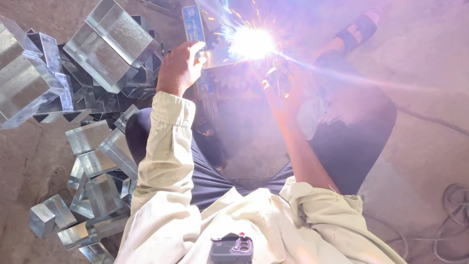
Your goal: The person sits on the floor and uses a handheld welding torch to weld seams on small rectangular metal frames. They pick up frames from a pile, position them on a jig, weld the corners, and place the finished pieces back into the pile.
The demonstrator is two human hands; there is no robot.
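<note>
1. Blazing white-violet, a welding arc [251,43] burns at the top centre of the view, throwing sparks and a long streak of glare to the right; the metal workpiece under it is washed out by the light and cannot be made out.
2. The right hand [279,93] is raised just below and right of the arc, fingers curled shut round a dark welding electrode holder [277,78], its tip lost in the glare.
3. The right forearm is bare, rising steeply from a rolled cream sleeve [322,205] near the bottom of the view.
4. The left hand [180,66] is lifted left of the arc, knuckles toward the camera, fingers bent and closed on the edge of a flat blue rectangular panel [194,25] that stands upright beside the flash.
5. The left arm is clad in a cream long sleeve [163,146] with the cuff at the wrist, stretched forward almost straight.
6. Between the arms lie the person's knees in dark trousers [351,146]; one foot in a black strapped sandal [359,27] shows at the upper right.
7. A heap of shiny galvanised steel rectangular tube pieces [93,122] is piled on the grey concrete floor [430,98] to the left, well apart from the arc.
8. Thin cables [457,200] coil on the floor at the lower right.
</note>
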